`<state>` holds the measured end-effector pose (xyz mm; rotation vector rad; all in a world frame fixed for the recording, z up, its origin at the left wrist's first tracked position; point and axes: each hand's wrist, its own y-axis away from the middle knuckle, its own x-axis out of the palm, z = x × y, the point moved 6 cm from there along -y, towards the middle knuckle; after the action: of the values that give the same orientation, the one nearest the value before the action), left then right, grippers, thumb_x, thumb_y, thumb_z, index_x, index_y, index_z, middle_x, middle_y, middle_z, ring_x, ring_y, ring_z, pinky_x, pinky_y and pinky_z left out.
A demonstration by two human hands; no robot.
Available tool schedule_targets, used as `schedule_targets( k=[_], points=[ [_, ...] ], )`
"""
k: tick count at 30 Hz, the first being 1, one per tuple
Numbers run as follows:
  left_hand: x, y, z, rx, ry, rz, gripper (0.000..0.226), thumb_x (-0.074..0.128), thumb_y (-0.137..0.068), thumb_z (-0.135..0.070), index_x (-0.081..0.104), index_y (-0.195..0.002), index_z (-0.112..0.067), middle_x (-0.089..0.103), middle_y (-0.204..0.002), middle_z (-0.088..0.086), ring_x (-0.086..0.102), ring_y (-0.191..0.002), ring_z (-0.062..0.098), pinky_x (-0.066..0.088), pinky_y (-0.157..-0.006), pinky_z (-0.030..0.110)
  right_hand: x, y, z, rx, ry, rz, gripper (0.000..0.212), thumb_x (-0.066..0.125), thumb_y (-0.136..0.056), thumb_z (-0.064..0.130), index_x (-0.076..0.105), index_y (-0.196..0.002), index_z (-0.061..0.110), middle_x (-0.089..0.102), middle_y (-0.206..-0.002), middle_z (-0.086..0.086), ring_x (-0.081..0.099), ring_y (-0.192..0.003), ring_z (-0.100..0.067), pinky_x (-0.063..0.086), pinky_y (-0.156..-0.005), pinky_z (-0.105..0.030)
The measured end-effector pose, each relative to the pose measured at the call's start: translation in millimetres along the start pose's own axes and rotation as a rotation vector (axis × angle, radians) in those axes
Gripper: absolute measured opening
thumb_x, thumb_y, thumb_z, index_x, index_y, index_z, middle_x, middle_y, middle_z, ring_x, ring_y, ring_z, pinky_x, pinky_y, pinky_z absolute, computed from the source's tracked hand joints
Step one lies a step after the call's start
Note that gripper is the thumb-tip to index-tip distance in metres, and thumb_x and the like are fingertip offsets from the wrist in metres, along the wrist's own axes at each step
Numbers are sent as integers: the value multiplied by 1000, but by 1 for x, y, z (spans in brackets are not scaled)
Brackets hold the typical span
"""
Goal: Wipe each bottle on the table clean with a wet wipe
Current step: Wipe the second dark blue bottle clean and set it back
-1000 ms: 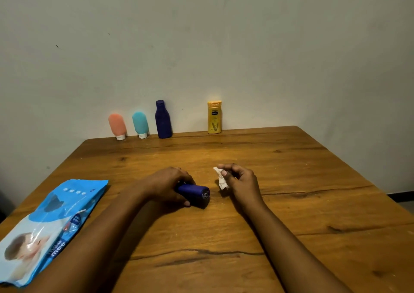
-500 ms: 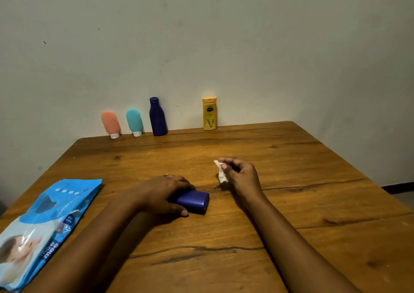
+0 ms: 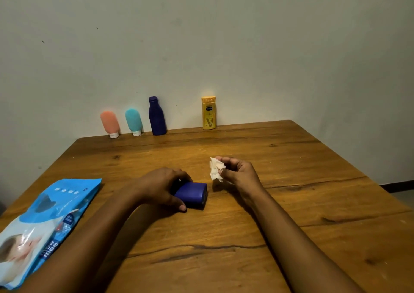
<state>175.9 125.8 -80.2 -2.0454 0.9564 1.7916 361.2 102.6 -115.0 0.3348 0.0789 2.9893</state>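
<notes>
Your left hand curled round dark blue bottle; bottle on its side on table, one end poking out toward your right hand. Right hand pinching crumpled wet wipe, just beyond bottle, not touching. Bring wipe onto exposed end, press lightly, roll bottle under left so every face gets covered. Bottle: glossy, flattish sides, rounded corners. Likely slippery once wet, so grip firm.
</notes>
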Motion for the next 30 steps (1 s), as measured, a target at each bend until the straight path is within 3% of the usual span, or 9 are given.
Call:
schedule_targets(
  k=[4,7,9,14,18,23,26,30],
  points=[
    [-11,10,3,-24,269,-350,71,83,-75,-32,48,-136,-25,56,-133,-5,51,-113,4,42,-94,19,-2,4,7,-55,-7,8,25,63,-83,-1,69,-104,12,71,-100,-10,68,-91,-28,56,-77,-46],
    [-13,20,8,-44,507,-565,71,86,-69,-25,52,-132,-24,58,-131,-2,51,-115,6,42,-86,11,-1,7,14,-106,20,-20,18,69,-79,5,69,-97,11,71,-103,-2,66,-98,-24,55,-82,-48],
    [-10,23,11,-57,591,-639,73,87,-68,-23,52,-132,-23,58,-131,-4,51,-117,7,39,-86,8,-1,10,25,-190,97,-41,13,69,-79,4,66,-91,9,67,-111,5,61,-106,-15,54,-86,-41],
    [-11,30,13,-35,742,-716,69,87,-65,-20,48,-118,-39,53,-122,-16,50,-119,8,41,-94,17,10,21,59,-446,300,-78,21,68,-80,1,60,-85,20,68,-102,7,63,-99,-6,55,-79,-26],
    [-10,33,17,-29,764,-711,70,87,-63,-22,47,-119,-39,53,-118,-19,51,-119,7,42,-93,16,38,32,92,-690,485,-30,26,67,-82,5,66,-96,27,66,-104,10,60,-98,1,53,-76,-16],
    [-10,34,20,-39,803,-714,72,87,-63,-21,47,-120,-36,51,-115,-22,50,-117,5,39,-87,8,80,36,116,-1023,1034,3,24,68,-82,5,72,-102,17,66,-102,-1,58,-95,-16,48,-72,-24],
    [-9,33,19,-25,809,-708,71,87,-63,-22,48,-121,-35,53,-114,-21,50,-115,5,40,-87,9,96,39,110,-1018,1144,116,22,67,-83,3,71,-103,13,64,-104,-4,60,-94,-17,51,-75,-28],
    [-9,34,22,-19,832,-709,68,87,-64,-18,50,-119,-36,54,-114,-21,51,-113,3,42,-85,10,102,50,103,-1062,1199,111,23,71,-77,0,71,-98,10,67,-99,-6,62,-90,-21,52,-71,-29]
  ],
)
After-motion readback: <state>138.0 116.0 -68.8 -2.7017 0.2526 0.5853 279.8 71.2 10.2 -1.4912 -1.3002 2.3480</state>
